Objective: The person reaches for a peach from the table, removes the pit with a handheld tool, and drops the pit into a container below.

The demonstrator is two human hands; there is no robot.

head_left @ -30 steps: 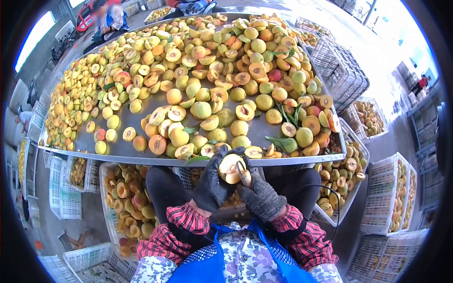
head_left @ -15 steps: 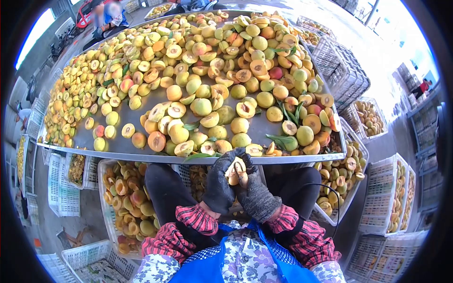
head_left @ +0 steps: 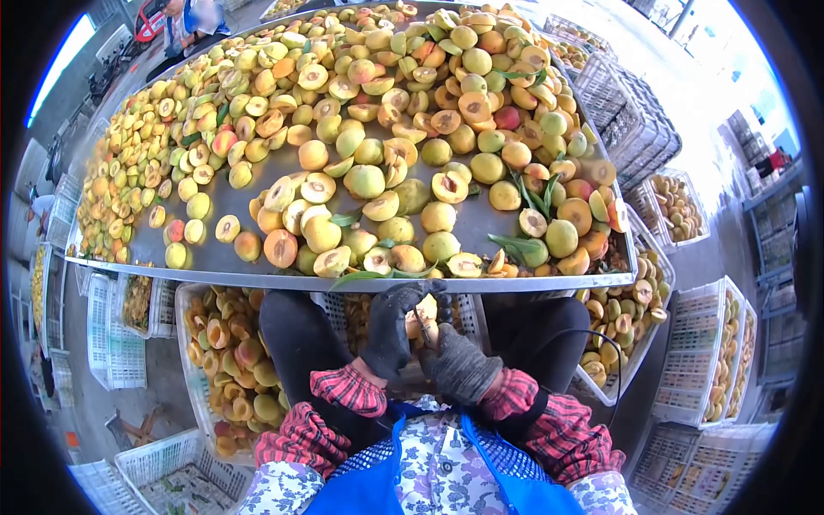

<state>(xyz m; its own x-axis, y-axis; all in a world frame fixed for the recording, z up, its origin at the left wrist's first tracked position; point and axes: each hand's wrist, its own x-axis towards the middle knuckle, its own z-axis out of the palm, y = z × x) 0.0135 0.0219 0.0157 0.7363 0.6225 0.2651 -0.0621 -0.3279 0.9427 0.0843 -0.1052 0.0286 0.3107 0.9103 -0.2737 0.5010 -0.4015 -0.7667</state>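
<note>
In front of the table's near edge, my gloved left hand (head_left: 386, 335) is closed around a cut peach half (head_left: 422, 316), its pale flesh facing up. Close against the fruit is my right hand (head_left: 463, 365), in a grey glove, with its fingers curled. A thin dark shape shows at its fingertips by the flesh; whether it is a tool or a finger I cannot make out. Just beyond both hands, many whole and halved peaches (head_left: 365, 181) are heaped on the metal table (head_left: 412, 193), some halves with pits showing. Green leaves (head_left: 378, 276) lie among them.
Below the table, a crate of peach halves (head_left: 236, 360) stands to my left and another crate (head_left: 614, 390) to my right. Between my knees is a further crate (head_left: 470, 319). Stacked crates (head_left: 631, 120) line the right side. Another person (head_left: 184, 26) sits at the far left.
My hands have turned slightly and moved a little left with the peach half, and my right fingers sit lower on it. The view has shifted a little. The far person's posture differs.
</note>
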